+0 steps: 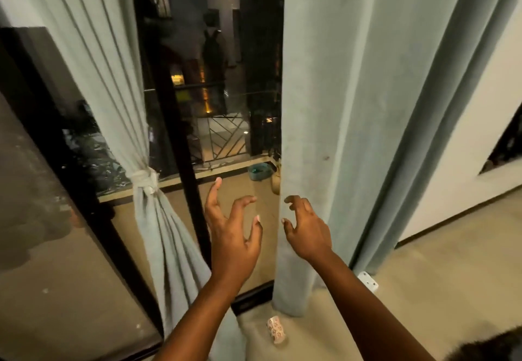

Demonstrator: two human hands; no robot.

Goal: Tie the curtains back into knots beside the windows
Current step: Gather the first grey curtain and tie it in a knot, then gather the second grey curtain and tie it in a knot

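Note:
A pale grey-green curtain [113, 92] hangs at the left, gathered by a knot [144, 181] with its tail falling to the floor. A second curtain of the same colour [339, 106] hangs loose and straight at the right of the dark window [214, 78]. My left hand [231, 233] is raised in front of the glass between the two curtains, fingers spread and slightly curved, holding nothing. My right hand [306, 227] reaches to the left edge of the loose curtain, fingers hooked, fingertips at the fabric's edge, not plainly gripping it.
The black window frame [183, 140] runs down between the curtains. A white wall [466, 148] stands at the right. On the beige floor lie a small patterned object [276, 329] and a white bracket [367, 281]. A balcony with railing shows outside.

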